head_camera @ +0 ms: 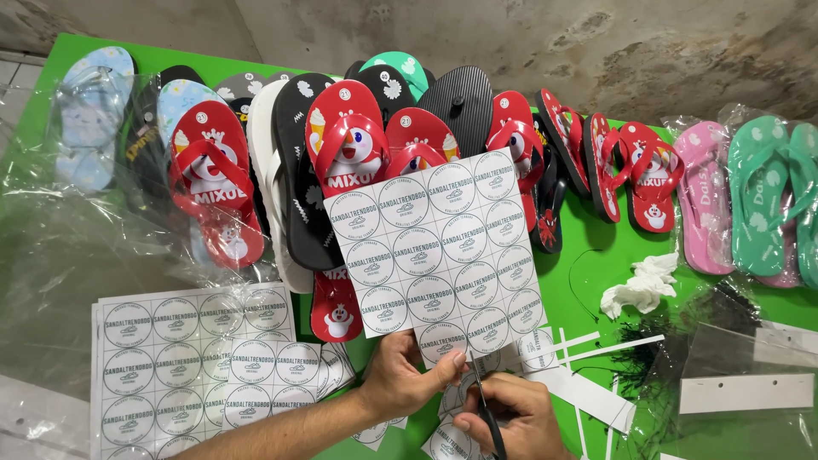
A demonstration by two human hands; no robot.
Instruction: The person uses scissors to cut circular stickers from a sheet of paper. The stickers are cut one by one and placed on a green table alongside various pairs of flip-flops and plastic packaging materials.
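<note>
My left hand (402, 375) holds up a white sheet of round printed stickers (436, 247) by its lower edge. My right hand (511, 417) grips black scissors (486, 413), whose blades point up at the sheet's bottom edge. More sticker sheets (183, 358) lie flat on the green table (588, 281) at the lower left. Cut stickers and thin white paper strips (588, 345) lie under and beside my hands.
Many flip-flops line the back of the table: red ones with a snowman print (213, 183), black ones (464, 102), a pink one (705, 196) and green ones (763, 192) in clear bags. Clear plastic bags (68, 247) cover the left. A crumpled white tissue (641, 285) and black plastic ties (635, 353) lie right.
</note>
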